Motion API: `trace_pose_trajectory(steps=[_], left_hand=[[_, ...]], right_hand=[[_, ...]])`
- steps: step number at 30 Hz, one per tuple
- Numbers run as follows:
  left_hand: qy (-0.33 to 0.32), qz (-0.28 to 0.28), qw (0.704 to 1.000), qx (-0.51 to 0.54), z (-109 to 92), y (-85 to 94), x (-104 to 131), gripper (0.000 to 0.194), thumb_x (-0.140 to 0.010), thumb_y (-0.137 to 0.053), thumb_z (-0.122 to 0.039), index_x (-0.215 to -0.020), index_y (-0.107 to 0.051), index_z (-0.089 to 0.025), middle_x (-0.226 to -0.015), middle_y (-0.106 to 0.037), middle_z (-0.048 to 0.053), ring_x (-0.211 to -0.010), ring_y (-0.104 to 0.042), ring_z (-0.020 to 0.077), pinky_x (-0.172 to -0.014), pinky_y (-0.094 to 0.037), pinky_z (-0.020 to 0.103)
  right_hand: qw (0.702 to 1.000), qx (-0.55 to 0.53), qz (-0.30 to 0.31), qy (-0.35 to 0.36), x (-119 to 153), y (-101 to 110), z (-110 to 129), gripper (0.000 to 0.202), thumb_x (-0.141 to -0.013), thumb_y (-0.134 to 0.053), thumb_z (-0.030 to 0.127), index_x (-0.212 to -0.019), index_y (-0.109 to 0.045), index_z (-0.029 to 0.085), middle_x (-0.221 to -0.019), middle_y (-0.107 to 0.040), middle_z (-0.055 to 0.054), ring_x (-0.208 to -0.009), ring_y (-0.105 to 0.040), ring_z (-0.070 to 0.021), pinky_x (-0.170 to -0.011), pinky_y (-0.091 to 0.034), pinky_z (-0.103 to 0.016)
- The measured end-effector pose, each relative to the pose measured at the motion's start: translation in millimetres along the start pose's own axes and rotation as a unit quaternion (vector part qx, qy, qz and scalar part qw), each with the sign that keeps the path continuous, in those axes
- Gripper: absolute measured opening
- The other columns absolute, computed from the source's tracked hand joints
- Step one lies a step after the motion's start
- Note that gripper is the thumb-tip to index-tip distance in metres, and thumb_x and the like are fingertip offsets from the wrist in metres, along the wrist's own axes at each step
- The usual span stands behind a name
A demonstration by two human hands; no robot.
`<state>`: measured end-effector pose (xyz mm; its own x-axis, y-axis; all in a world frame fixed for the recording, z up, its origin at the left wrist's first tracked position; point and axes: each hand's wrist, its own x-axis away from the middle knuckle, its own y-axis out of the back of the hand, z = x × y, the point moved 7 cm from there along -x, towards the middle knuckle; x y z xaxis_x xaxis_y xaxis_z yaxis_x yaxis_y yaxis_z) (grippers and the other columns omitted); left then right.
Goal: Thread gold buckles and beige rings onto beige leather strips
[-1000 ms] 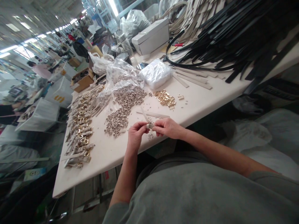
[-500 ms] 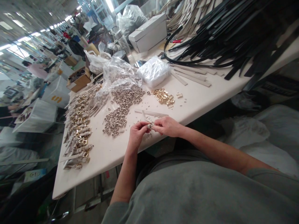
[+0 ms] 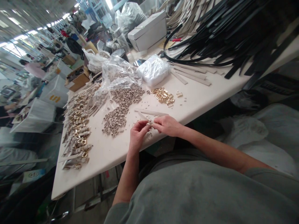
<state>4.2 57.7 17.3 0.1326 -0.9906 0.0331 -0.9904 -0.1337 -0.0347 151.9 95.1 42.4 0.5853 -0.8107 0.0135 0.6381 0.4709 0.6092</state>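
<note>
Close to the table's front edge, my left hand (image 3: 137, 133) pinches a small beige strap loop (image 3: 148, 123) between thumb and fingertips. My right hand (image 3: 170, 125) meets it from the other side, its fingers closed on something thin that they mostly cover. Just beyond the fingertips, a pale strip (image 3: 142, 116) slants up and away from the hands. A longer beige strap (image 3: 151, 113) lies flat behind them. Left of my hands spreads a heap of beige loops (image 3: 115, 122). Farther back sits a pile of gold metal buckles (image 3: 163, 95).
Along the table's left side runs a row of beige straps with gold buckles (image 3: 78, 133). Clear plastic bags (image 3: 121, 70), a wrapped white bundle (image 3: 154, 69) and a white box (image 3: 147, 31) stand behind. Black straps (image 3: 217, 37) fill the right rear. Another person (image 3: 35, 69) is far left.
My hands stay together at the same spot. The loop has turned and is more covered by the fingers. The pale strip beyond them has tilted lower to the left.
</note>
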Motion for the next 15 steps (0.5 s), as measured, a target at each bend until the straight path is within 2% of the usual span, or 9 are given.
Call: trace_pose_trajectory(steps=[5, 7, 9, 11, 12, 15], left_hand=[[0.013, 0.000, 1.000, -0.011, -1.3, -3.9, 0.5, 0.020, -0.071, -0.081, -0.031, -0.085, -0.073, -0.019, -0.074, -0.069, -0.001, -0.065, -0.060, 0.0100, -0.064, -0.048, 0.023], [0.026, -0.016, 1.000, -0.003, 1.0, -2.7, -0.2, 0.019, -0.071, -0.080, -0.030, -0.083, -0.072, -0.018, -0.073, -0.068, -0.001, -0.062, -0.059, 0.0087, -0.063, -0.048, 0.022], [0.040, -0.038, 0.998, 0.011, 4.3, -0.2, -1.0, 0.020, -0.070, -0.080, -0.030, -0.084, -0.072, -0.018, -0.072, -0.068, -0.001, -0.061, -0.058, 0.0084, -0.063, -0.047, 0.022], [0.054, -0.057, 0.996, 0.029, 7.7, 2.2, -2.0, 0.023, -0.070, -0.080, -0.031, -0.085, -0.071, -0.017, -0.071, -0.068, -0.001, -0.062, -0.059, 0.0086, -0.063, -0.048, 0.022], [0.061, -0.063, 0.995, 0.038, 9.2, 3.1, -2.5, 0.024, -0.069, -0.080, -0.032, -0.085, -0.071, -0.017, -0.072, -0.068, -0.001, -0.062, -0.059, 0.0086, -0.063, -0.048, 0.022], [0.073, -0.066, 0.994, 0.051, 11.9, 3.6, -4.0, 0.026, -0.068, -0.081, -0.033, -0.085, -0.070, -0.017, -0.076, -0.068, 0.000, -0.065, -0.061, 0.0092, -0.060, -0.047, 0.020]], right_hand=[[0.999, 0.034, -0.011, -0.011, 0.2, -2.8, -1.4, 0.031, -0.094, -0.058, 0.032, -0.067, -0.062, 0.017, -0.063, -0.065, 0.000, -0.061, -0.054, -0.0129, -0.058, -0.029, -0.025], [0.997, 0.041, -0.057, -0.024, 1.8, -2.2, -4.5, 0.023, -0.092, -0.062, 0.036, -0.080, -0.068, 0.017, -0.070, -0.068, -0.002, -0.065, -0.057, -0.0149, -0.059, -0.031, -0.026], [0.992, 0.039, -0.116, -0.024, 5.0, -1.5, -7.1, 0.024, -0.089, -0.066, 0.036, -0.105, -0.070, 0.018, -0.080, -0.072, -0.003, -0.070, -0.062, -0.0171, -0.062, -0.036, -0.026], [0.987, 0.036, -0.159, 0.011, 8.2, -2.9, -6.1, 0.037, -0.089, -0.067, 0.033, -0.124, -0.064, 0.021, -0.091, -0.075, -0.004, -0.076, -0.066, -0.0183, -0.067, -0.041, -0.026], [0.984, 0.039, -0.171, 0.040, 9.5, -4.5, -4.0, 0.036, -0.091, -0.066, 0.031, -0.126, -0.063, 0.022, -0.096, -0.076, -0.005, -0.080, -0.067, -0.0186, -0.070, -0.042, -0.026], [0.974, 0.064, -0.184, 0.115, 11.5, -9.0, 1.5, 0.022, -0.097, -0.058, 0.032, -0.114, -0.070, 0.023, -0.108, -0.076, -0.006, -0.092, -0.069, -0.0186, -0.075, -0.045, -0.025]])
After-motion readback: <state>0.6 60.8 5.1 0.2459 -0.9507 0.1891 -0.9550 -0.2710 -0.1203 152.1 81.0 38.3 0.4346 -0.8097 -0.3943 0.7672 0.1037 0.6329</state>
